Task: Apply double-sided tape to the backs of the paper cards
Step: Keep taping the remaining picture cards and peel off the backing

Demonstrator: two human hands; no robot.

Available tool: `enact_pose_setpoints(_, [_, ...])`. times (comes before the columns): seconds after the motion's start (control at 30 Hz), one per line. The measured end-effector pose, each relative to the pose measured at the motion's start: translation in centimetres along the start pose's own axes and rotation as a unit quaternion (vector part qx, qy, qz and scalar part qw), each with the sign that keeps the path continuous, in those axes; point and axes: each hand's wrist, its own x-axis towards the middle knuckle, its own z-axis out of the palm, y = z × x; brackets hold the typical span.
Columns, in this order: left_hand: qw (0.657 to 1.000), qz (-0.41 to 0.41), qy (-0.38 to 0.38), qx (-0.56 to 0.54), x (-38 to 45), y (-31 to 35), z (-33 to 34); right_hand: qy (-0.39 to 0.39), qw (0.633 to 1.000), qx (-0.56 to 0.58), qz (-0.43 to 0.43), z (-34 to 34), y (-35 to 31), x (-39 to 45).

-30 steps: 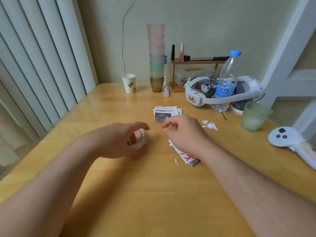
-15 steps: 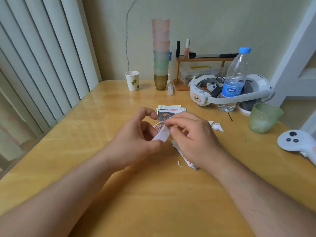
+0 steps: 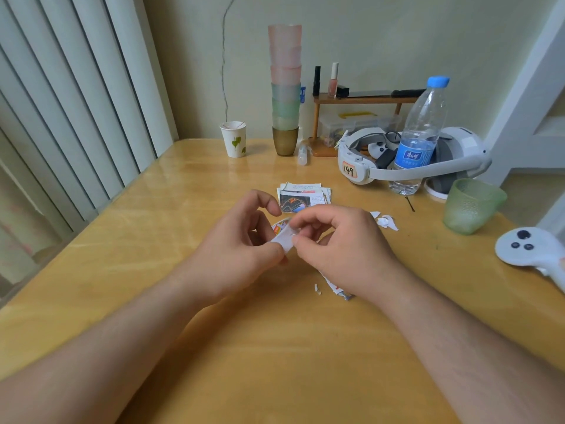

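Note:
My left hand [image 3: 238, 249] grips a small roll of double-sided tape [image 3: 280, 228] with a coloured label, held above the table. A white strip of tape [image 3: 286, 240] runs from the roll, and my right hand [image 3: 339, 246] pinches its free end between thumb and forefinger. A small stack of paper cards [image 3: 304, 195] lies just beyond my hands, printed side up. Another card [image 3: 337, 289] lies on the table under my right hand, mostly hidden by it.
Torn white backing scraps [image 3: 385, 221] lie right of the cards, one small scrap [image 3: 317, 289] nearer me. A green glass [image 3: 469, 206], water bottle [image 3: 419, 139], white headset [image 3: 406, 160], controller [image 3: 532, 249], stacked cups [image 3: 285, 90] and paper cup [image 3: 234, 143] ring the far table.
Both hands rose from the table and came together. The left hand brought up the tape roll, and the right hand took hold of the strip's end.

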Motion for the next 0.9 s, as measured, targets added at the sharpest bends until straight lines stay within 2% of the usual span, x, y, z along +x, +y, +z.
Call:
enact_pose_setpoints(0.1, [1.000,0.008,-0.007,0.022,-0.3,0.2,0.1,-0.006,1.000,0.002,0.014,-0.2,-0.2,0.0])
enact_pose_setpoints(0.3, [0.989,0.059,0.012,0.134,-0.4,0.1,0.4,-0.013,1.000,-0.018,0.017,-0.8,-0.6,0.0])
enact_pose_setpoints(0.67, [0.977,0.120,0.009,0.174,-0.2,-0.7,0.2,-0.054,0.997,-0.049,-0.019,-1.1,-0.1,0.1])
enact_pose_setpoints(0.9, [0.973,0.139,0.002,0.187,-0.1,-0.8,0.1,-0.036,0.992,-0.102,-0.068,-1.3,-0.3,0.1])
